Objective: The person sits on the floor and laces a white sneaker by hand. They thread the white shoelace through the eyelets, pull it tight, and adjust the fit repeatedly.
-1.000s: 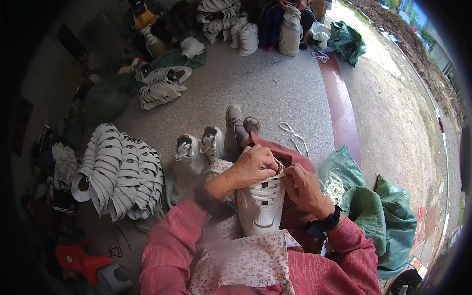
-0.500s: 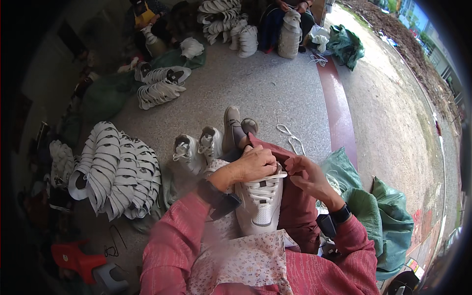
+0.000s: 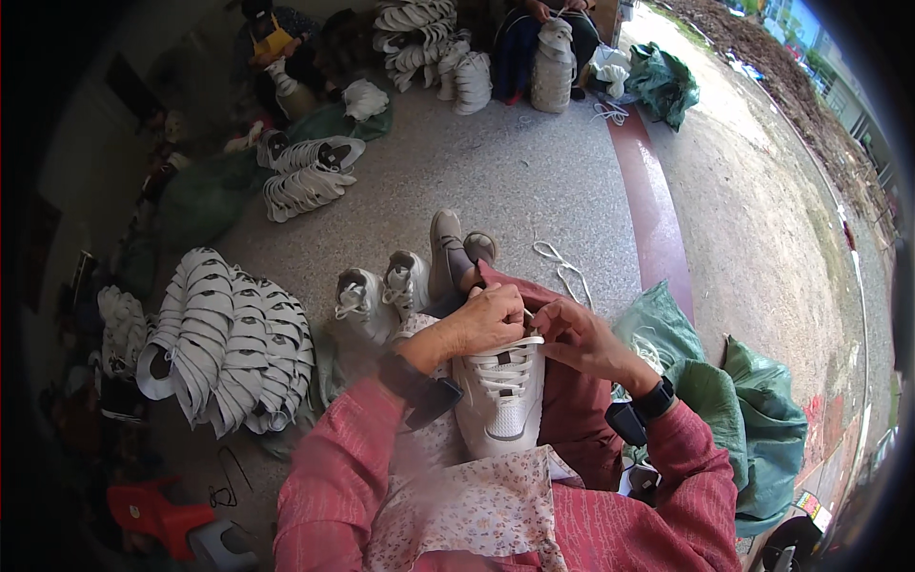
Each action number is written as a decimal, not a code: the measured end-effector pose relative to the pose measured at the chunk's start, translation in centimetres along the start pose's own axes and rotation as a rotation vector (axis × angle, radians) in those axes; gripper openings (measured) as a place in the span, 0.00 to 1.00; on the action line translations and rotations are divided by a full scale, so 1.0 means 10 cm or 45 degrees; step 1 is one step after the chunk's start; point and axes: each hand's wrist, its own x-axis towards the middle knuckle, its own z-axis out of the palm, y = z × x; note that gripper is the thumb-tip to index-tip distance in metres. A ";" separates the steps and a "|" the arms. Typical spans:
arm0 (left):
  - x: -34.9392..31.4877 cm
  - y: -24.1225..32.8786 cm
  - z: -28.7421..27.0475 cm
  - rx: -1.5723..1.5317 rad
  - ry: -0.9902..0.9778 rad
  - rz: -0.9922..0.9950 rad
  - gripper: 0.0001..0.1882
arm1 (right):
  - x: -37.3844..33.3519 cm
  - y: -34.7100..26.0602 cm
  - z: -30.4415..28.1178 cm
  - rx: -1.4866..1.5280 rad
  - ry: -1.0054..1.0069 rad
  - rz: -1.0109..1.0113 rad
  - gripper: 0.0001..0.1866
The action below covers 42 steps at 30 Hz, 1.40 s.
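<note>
A white sneaker (image 3: 502,400) lies across my lap, toe toward me, with white laces (image 3: 505,367) crossing its front in rows. My left hand (image 3: 488,319) is closed over the ankle end of the sneaker; its curled fingertips are partly hidden. Close beside it, my right hand (image 3: 579,340) pinches the shoelace by the top eyelets, thumb and forefinger together. A short bit of lace shows between the two hands. Under the sneaker is a flowered apron (image 3: 467,505).
Two laced sneakers (image 3: 360,300) stand beyond my left hand. Stacked white shoe uppers (image 3: 229,343) rise at the left, near a red stool (image 3: 157,515). Green sacks (image 3: 762,429) lie at the right. A loose lace (image 3: 567,267) is on the floor. Co-workers (image 3: 276,43) sit at the back.
My right hand has moved left, closer to the sneaker's top eyelets, and its fingers have come together on the lace. My left hand stays at the ankle end.
</note>
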 end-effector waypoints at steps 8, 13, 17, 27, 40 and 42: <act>-0.01 -0.05 0.02 -0.335 0.207 -0.103 0.06 | -0.04 0.14 0.05 0.147 0.021 -0.026 0.17; 0.01 -0.04 0.03 -0.346 0.295 -0.099 0.06 | -0.02 0.15 0.02 0.197 -0.004 0.022 0.14; -0.01 -0.06 -0.02 -0.526 0.291 -0.329 0.07 | 0.08 0.01 -0.06 0.165 -0.154 0.084 0.11; -0.03 -0.03 -0.02 -0.713 0.306 -0.233 0.08 | 0.43 -0.12 -0.21 -0.237 -0.389 -0.158 0.09; -0.28 -0.10 0.09 -0.762 0.403 0.102 0.07 | 0.44 -0.61 -0.19 -0.809 -0.374 -0.121 0.14; -0.33 -0.04 0.01 -0.640 0.471 0.153 0.06 | 0.52 -0.54 -0.28 -0.950 -0.389 -0.131 0.16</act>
